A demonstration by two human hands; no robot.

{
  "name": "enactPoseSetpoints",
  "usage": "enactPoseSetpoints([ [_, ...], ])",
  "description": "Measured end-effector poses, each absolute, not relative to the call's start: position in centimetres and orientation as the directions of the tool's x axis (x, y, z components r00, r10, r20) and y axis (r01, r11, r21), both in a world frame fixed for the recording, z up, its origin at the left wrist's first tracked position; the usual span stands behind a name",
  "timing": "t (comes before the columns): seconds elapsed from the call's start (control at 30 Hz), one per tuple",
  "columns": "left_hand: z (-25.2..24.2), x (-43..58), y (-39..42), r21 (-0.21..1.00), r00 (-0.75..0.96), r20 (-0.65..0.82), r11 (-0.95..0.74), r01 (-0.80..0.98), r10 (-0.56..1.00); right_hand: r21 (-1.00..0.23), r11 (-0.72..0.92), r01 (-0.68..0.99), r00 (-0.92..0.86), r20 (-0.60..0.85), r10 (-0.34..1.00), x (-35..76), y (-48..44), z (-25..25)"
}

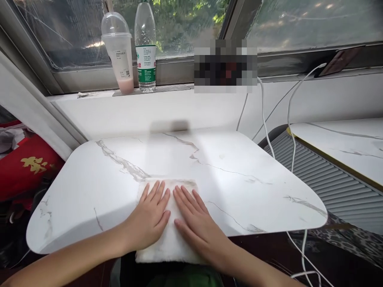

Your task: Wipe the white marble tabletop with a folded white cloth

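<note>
A white cloth (170,243) lies spread flat at the front middle of the white marble-patterned table (248,155), and its near end hangs past the table's edge. My left hand (151,213) rests palm down on the cloth's left part, fingers spread and pointing away from me. On the right part, my right hand (194,217) lies flat too, its fingers stretched out toward the far left. A small gap separates the two hands, with cloth showing between them. Neither hand grips anything.
On the window sill stand a plastic cup (121,59) with pink drink and a clear bottle (145,59) with a green label. White cables (263,107) hang at the right, beside a second marble-patterned table (353,143). A red bag (30,167) sits at the left.
</note>
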State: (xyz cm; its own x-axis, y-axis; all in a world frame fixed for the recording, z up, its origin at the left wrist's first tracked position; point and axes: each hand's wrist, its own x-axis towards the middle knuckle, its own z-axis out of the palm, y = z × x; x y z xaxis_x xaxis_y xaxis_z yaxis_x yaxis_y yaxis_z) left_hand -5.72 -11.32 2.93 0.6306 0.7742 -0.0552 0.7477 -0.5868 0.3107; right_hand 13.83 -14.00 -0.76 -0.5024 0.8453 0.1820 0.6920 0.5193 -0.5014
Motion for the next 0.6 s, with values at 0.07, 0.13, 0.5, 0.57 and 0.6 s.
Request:
enactPoseSetpoints([
  [0.07, 3.9, -5.8, -11.1, 0.42, 0.593, -0.167, -0.487, 0.766, 0.788, -0.514, 0.484, 0.708, -0.523, 0.078, 0.849, 13.4, -13.2, 0.0],
  [0.13, 4.4, -5.7, -10.0, 0.507, 0.559, -0.259, -0.382, 0.773, 0.787, -0.498, 0.446, 0.744, -0.522, -0.015, 0.853, 12.8, -11.4, 0.6],
  [0.5, 1.5, -5.9, 8.3, 0.381, 0.388, -0.059, -0.338, 0.861, 0.92, -0.405, 0.271, 0.873, -0.236, 0.133, 0.962, 6.6, 5.6, -0.2],
  [0.57, 1.1, -6.2, 10.9, 0.338, 0.368, 0.036, -0.358, 0.87, 0.929, -0.454, 0.242, 0.857, -0.182, 0.171, 0.968, 5.7, 8.3, -0.3],
  [0.6, 1.0, -6.3, 11.9, 0.328, 0.359, 0.079, -0.364, 0.872, 0.93, -0.483, 0.231, 0.845, -0.158, 0.187, 0.97, 5.3, 9.5, -0.3],
])
